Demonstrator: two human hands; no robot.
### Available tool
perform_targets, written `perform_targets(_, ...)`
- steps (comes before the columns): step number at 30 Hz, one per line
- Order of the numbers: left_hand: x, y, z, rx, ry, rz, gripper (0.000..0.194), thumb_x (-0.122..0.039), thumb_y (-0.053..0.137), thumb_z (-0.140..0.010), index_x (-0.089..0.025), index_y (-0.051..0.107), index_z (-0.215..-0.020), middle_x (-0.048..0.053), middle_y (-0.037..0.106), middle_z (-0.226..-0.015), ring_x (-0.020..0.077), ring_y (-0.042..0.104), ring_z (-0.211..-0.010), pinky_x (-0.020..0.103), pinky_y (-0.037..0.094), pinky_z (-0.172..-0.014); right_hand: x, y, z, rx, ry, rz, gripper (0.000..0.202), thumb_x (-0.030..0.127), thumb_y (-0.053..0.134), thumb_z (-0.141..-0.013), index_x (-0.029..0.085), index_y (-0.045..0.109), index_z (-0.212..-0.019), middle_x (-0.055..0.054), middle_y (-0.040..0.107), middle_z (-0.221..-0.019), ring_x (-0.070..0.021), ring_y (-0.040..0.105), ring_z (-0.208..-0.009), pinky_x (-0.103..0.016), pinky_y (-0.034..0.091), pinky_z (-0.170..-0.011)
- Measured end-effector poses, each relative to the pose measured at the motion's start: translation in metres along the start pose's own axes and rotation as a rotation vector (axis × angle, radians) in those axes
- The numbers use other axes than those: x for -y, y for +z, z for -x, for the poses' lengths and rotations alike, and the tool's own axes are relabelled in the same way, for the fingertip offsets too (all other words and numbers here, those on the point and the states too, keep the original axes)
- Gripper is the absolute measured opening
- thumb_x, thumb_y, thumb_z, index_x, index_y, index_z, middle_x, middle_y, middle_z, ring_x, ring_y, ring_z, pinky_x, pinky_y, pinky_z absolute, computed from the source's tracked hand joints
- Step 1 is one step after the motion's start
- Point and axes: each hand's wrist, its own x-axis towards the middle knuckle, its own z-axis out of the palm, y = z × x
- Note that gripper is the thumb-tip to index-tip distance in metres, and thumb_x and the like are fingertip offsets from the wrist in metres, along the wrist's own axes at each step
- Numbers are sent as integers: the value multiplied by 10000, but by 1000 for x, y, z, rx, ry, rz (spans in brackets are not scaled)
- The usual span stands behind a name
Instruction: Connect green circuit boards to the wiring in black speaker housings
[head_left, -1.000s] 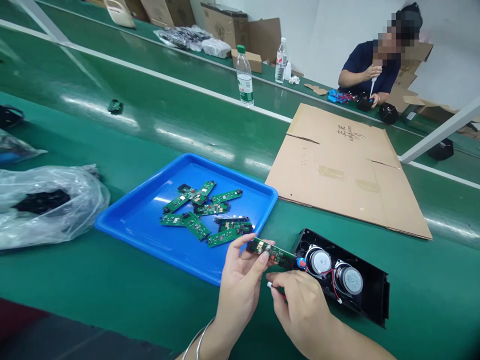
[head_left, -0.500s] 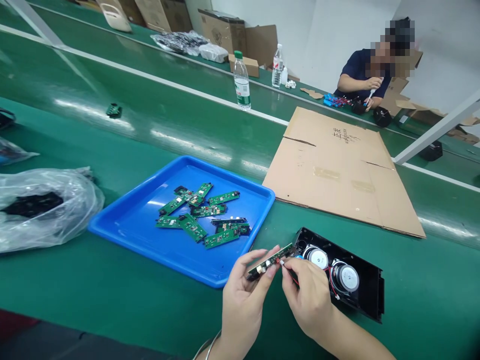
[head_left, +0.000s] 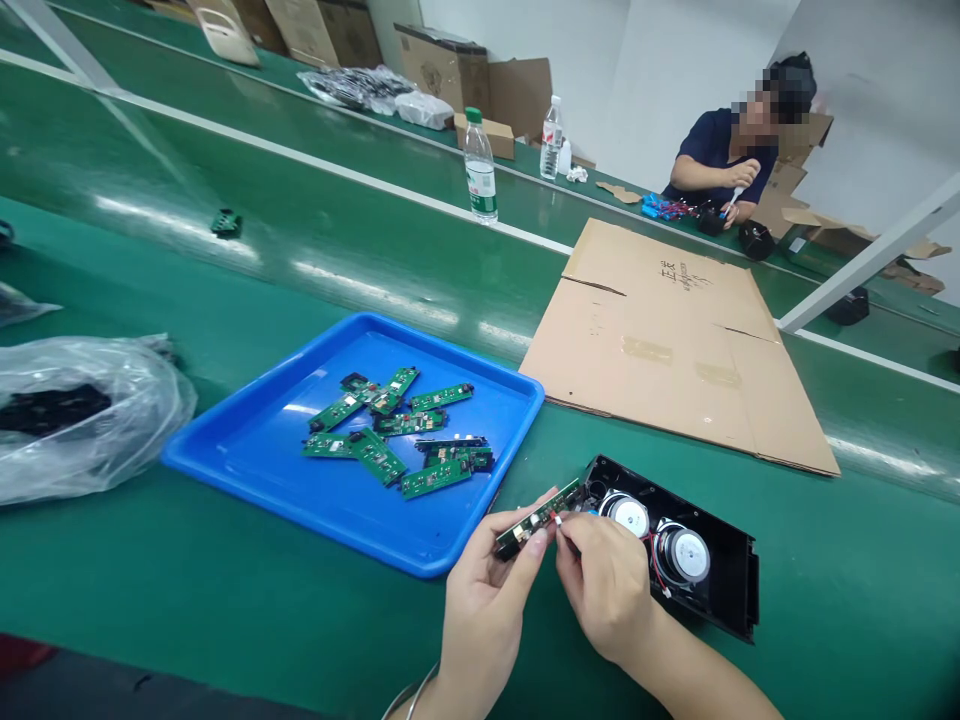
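Note:
My left hand [head_left: 487, 590] grips a narrow green circuit board [head_left: 534, 520] by its lower end, thumb in front and fingers behind. The board is tilted, with white and red sockets along its face. My right hand [head_left: 606, 580] pinches a small white wire connector [head_left: 557, 519] against the board near the red socket; whether it is seated I cannot tell. Right behind that hand lies an open black speaker housing [head_left: 724, 590] with two round speakers [head_left: 686, 556] in it. A red wire with a white plug hangs by the right speaker.
A blue tray [head_left: 247, 490] at left holds several green circuit boards [head_left: 379, 457]. Flattened cardboard [head_left: 675, 330] lies beyond the housing, a clear plastic bag [head_left: 127, 440] at far left. A water bottle [head_left: 480, 170] stands farther back. Across the line, a person [head_left: 727, 160] works with a tool.
The right fingers and the white connector have shifted slightly left, closer to the board's red socket. The whole view has drifted a little; the left hand keeps its hold on the board.

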Motion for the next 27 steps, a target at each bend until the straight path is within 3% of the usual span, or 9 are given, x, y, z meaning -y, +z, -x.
perform_targets(6,-1,0,-3,24,-16,74,285,-411,720,-641,-163,639,-757,55,715,-866,231,665,-864,333,569,-768,-2,0,0,-3,-37,-10,117,52,405,-864,121,498,-875,-71,613,-629,-149,570,-553,-257,478,-500)
perform_targets(13,4,-6,0,92,41,23,254,-393,699,-681,-169,632,-779,99,701,-1021,250,629,-992,340,520,-868,-2,1,0,6,3,5,104,49,431,-860,121,506,-874,-63,604,-628,-151,578,-566,-257,470,-513)
perform_targets(19,9,-8,-2,109,42,14,256,-398,699,-677,-166,615,-747,116,693,-1026,268,607,-1025,378,490,-895,-5,4,0,-25,0,6,106,42,441,-852,124,507,-867,-59,608,-628,-145,554,-547,-260,431,-490)
perform_targets(24,-4,-9,-9,77,-58,31,335,-456,760,-560,-175,605,-654,2,667,-680,163,640,-705,236,528,-653,-4,3,1,73,-43,98,144,59,398,-868,103,533,-847,-28,561,-550,-141,505,-486,-277,370,-445)
perform_targets(27,-17,-12,-14,174,-237,-58,315,-422,779,-553,-176,587,-600,-59,557,-491,88,551,-509,172,475,-537,0,-2,1,158,-126,166,174,58,387,-865,102,553,-837,-16,552,-537,-145,505,-494,-287,381,-463)
